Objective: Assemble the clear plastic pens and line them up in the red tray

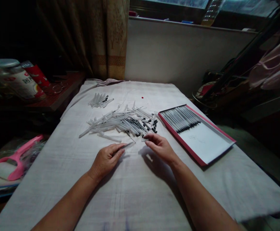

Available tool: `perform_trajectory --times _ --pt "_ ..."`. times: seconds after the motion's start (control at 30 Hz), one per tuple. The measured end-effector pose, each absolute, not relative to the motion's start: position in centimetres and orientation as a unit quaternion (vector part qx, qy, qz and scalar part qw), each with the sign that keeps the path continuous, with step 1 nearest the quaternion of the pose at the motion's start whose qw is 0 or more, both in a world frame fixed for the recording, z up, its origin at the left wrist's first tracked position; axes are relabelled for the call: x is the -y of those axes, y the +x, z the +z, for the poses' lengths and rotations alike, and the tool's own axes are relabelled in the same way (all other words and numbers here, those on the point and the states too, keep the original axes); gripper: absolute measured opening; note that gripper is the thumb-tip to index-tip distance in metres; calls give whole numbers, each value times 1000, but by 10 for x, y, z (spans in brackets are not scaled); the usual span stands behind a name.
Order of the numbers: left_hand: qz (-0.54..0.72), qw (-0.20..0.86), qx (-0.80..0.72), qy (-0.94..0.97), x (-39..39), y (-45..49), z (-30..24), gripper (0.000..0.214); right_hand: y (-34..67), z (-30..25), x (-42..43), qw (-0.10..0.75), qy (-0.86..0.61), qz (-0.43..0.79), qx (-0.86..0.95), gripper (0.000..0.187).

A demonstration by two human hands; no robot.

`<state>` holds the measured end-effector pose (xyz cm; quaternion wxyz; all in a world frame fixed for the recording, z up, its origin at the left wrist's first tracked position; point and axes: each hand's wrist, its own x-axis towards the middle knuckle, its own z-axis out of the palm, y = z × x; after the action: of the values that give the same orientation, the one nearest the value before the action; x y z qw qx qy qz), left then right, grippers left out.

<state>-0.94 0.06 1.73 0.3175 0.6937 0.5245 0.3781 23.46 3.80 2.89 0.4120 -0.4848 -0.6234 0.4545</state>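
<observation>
My left hand (109,156) pinches a clear pen barrel (129,144) between thumb and fingers, its free end pointing right. Close by, my right hand (159,146) is closed at the fingertips on a small translucent pen cap (144,140). Ahead of both hands spreads a heap of clear pen barrels (108,121) mixed with dark refills (135,123). Loose black plugs (155,125) lie at the heap's right end. A small whitish piece (149,157) rests on the cloth below my right hand.
To the right, a red-edged shallow box (195,155) holds a row of pens (182,117). A smaller pile of barrels (98,100) lies at the back left, and a red bit (142,97) farther back. Jars (19,81) and pink-handled scissors (18,157) are off the table's left side.
</observation>
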Motion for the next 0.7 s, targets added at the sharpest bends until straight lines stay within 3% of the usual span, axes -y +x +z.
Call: perform_trajectory --times 0.1,0.2,0.7 --pt "352 289 -507 732 1 -8 20 29 227 25 -31 425 -446 570 544 29" --pt "338 273 -506 745 2 -8 22 29 225 29 -30 426 -436 609 507 29" --pt "307 245 -512 764 2 -10 17 31 225 32 -27 388 -426 645 501 21"
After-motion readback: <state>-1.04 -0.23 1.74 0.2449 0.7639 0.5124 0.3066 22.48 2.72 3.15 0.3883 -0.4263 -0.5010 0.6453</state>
